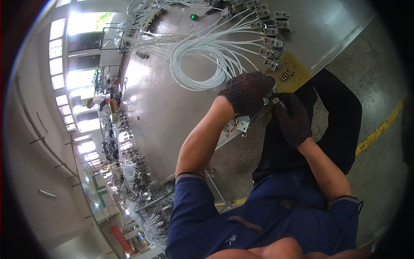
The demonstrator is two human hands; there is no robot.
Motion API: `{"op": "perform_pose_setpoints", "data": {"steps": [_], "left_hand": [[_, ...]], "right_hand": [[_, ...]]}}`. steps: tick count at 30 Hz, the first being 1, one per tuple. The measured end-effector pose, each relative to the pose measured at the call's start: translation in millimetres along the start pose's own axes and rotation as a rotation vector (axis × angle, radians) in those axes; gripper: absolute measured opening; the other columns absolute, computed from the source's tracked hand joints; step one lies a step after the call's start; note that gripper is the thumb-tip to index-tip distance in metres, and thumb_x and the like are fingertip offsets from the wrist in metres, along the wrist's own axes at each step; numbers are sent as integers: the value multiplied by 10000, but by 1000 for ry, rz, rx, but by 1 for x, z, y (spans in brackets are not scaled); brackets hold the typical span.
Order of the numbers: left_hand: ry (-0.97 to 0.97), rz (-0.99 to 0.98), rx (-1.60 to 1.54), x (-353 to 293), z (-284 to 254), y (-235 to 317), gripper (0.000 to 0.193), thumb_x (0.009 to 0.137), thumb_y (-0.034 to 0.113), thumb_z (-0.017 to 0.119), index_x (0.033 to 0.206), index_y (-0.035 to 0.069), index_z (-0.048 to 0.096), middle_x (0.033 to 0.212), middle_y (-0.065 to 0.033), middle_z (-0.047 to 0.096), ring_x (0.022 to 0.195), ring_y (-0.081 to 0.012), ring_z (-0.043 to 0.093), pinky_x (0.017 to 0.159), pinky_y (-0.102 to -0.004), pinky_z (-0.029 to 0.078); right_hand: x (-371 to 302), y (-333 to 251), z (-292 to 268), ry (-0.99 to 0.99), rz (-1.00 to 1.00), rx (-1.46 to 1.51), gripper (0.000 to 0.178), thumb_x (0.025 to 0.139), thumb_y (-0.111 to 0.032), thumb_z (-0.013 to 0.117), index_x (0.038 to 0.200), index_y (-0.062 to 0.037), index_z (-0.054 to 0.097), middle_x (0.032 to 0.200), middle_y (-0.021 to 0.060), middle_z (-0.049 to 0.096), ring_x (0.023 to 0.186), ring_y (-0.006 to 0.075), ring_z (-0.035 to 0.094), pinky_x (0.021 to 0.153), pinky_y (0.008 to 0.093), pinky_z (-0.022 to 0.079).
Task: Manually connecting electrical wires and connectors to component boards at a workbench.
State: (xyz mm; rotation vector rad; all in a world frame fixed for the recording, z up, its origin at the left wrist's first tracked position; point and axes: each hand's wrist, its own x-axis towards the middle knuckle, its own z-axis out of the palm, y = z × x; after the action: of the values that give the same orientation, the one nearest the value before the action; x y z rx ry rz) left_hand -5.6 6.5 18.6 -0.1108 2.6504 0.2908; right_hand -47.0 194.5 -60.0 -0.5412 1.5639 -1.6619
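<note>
A grey metal bench [159, 116] sweeps across a bright workshop, and here at its near edge, some metal brackets [243, 124] lie just below the left wrist. Now the hands, both in dark gloves: the right hand [293, 118] pinches a small metal part [277, 100] at the bench's edge, right in front of the lap! The left hand [248, 92] comes in close against it, fingers curled, but the tips are hidden; can't tell whether they grip. Best, I'd judge, to brace the part firmly with one hand and let the other work gently. Just beyond, a yellow board [299, 71] carries loose metal bits [284, 76]. Farther over, metal boxes [271, 42] line up on white tubes [179, 69]; their insides can't be made out. Far left, a co-worker [101, 103] stands beside a brown box [113, 106], contents unclear.
</note>
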Motion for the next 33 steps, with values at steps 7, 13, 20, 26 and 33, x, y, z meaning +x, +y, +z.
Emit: {"op": "perform_pose_setpoints", "data": {"steps": [7,13,20,26,33], "left_hand": [[65,-8,29,-6,5,1,539,763,318,758,1222,76,611,1130,-194,654,1014,-396,671,830,-489,564],[73,-40,3,-5,9,3,504,762,286,748,1207,90,613,1137,-174,641,1029,-377,669,834,-468,564],[63,-33,31,-4,9,1,492,766,261,742,1212,94,617,1146,-169,641,1053,-372,663,846,-460,566],[64,-47,25,-4,10,2,480,768,254,740,1205,94,621,1138,-182,641,1036,-385,668,833,-472,569],[92,-40,14,-5,10,3,493,734,234,750,1189,97,619,1106,-181,648,1012,-386,671,818,-474,569]], "right_hand": [[-1,3,1,15,-32,-12,239,993,-160,553,1164,-4,610,939,106,683,838,168,648,787,319,518],[2,1,6,-17,-26,15,255,990,-167,563,1176,-2,619,931,97,685,837,164,652,772,311,518],[4,2,12,46,-93,-148,254,981,-164,571,1163,0,637,936,145,693,852,222,692,784,338,531],[5,1,14,78,-146,-145,254,968,-170,612,1154,2,639,1008,190,698,939,309,714,826,368,537],[8,0,17,90,-171,-211,240,955,-151,630,1141,-1,645,1026,191,696,941,309,713,830,368,539]]}}
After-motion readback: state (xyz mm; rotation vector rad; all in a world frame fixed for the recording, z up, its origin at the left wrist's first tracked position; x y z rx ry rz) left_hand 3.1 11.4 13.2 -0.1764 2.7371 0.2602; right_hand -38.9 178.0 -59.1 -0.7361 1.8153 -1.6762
